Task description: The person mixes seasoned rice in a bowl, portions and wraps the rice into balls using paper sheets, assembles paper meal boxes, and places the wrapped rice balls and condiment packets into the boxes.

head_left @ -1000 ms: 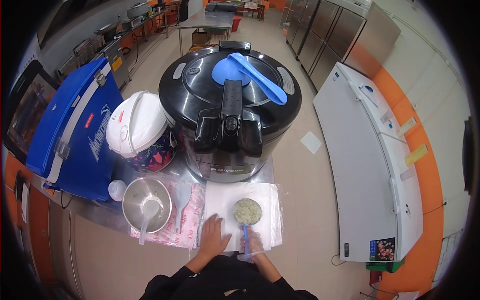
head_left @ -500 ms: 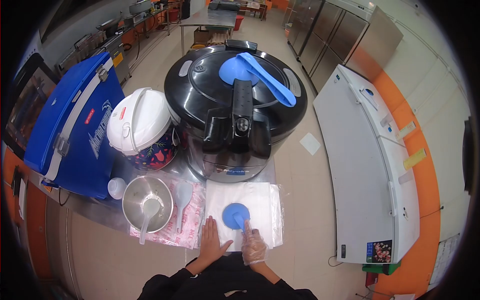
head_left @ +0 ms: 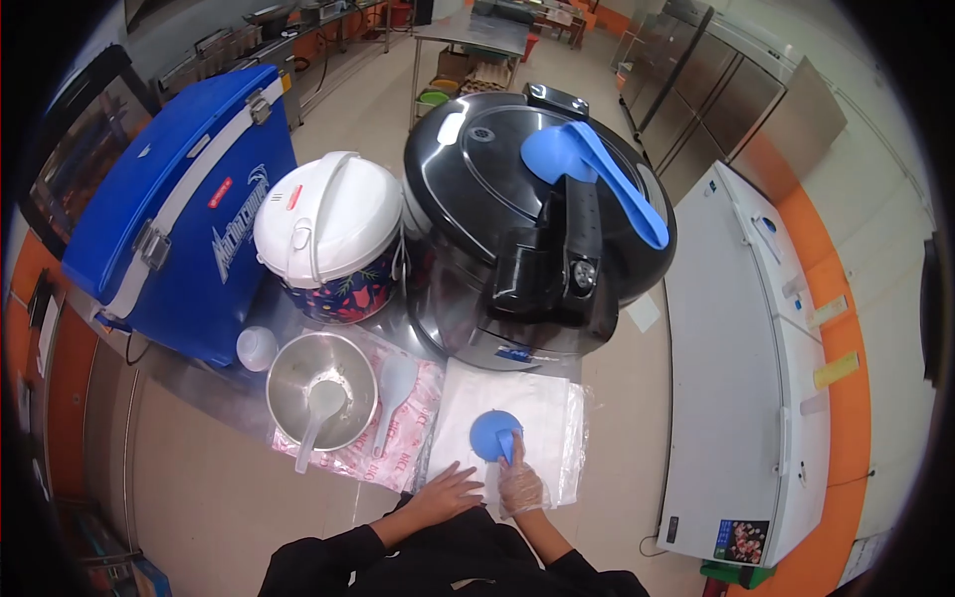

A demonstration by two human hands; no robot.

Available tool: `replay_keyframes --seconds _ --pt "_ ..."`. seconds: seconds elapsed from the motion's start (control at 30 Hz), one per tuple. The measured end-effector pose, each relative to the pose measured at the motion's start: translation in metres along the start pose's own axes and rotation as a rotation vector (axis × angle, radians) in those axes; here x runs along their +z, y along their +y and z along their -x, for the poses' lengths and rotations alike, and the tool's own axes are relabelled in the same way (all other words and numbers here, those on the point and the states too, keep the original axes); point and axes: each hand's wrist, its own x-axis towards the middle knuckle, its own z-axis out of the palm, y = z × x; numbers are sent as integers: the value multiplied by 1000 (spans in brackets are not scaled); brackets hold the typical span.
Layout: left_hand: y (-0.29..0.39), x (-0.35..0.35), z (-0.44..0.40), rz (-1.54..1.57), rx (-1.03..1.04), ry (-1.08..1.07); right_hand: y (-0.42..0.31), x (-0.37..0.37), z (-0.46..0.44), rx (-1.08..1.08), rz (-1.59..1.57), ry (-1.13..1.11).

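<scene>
Holding the handle of the blue scoop (head_left: 494,435), the gloved right hand (head_left: 521,488) has it bowl-down over the white sheets (head_left: 461,405). The left hand (head_left: 447,495) lies open, fingers on the near edge of the sheets. Close behind stands a big black cooker (head_left: 473,199) — close on the left, a pink packet (head_left: 410,433). On the right, the metal tabletop (head_left: 284,320) soon ends, and floor (head_left: 617,438) stretches to a long white freezer (head_left: 731,378) — all in a kitchen.
</scene>
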Motion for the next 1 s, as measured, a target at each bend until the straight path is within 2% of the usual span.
replay_keyframes --seconds 0.07,0.17,0.23,0.3,0.37,0.43,0.47,0.5,0.57,0.6,0.7,0.8,0.87,0.9,0.97,1.0 --pt "-2 3 0 -3 26 44 -1 -15 -1 -24 -75 -40" --pt "4 -1 -3 -19 -22 56 -10 -22 6 -21 -30 84" --pt "4 0 -3 -19 -49 -28 -20 -29 11 -20 -133 138" --pt "9 -4 -5 6 -144 -146 -43 -33 9 -236 -327 313" --pt "19 -18 -10 57 -298 -297 -89 -60 13 -265 -402 135" --pt "-6 56 15 407 -407 147 -133 -76 10 -338 -475 -52" --pt "-15 82 25 580 -454 370 -155 -71 5 -468 -567 -52" --pt "-16 77 25 470 -403 306 -176 -63 0 -594 -657 -47" --pt "-19 53 12 262 -278 166 -217 -50 -12 -499 -537 -279" --pt "-20 46 6 159 -205 93 -229 -23 -19 -516 -549 -270" --pt "-21 42 3 614 -219 207 -262 8 -30 -560 -421 -284" --pt "-28 45 2 538 -172 112 -253 -5 -33 -585 -391 -252" --pt "-10 12 -11 340 -253 -83 -232 -41 -28 -581 -417 -191" --pt "-22 34 -2 264 -273 -75 -208 -67 -25 -573 -418 -152" --pt "-5 26 -7 432 -368 207 -145 -76 -24 -589 -507 49" --pt "-4 8 -17 369 -368 142 -110 -76 -23 -469 -622 -45"
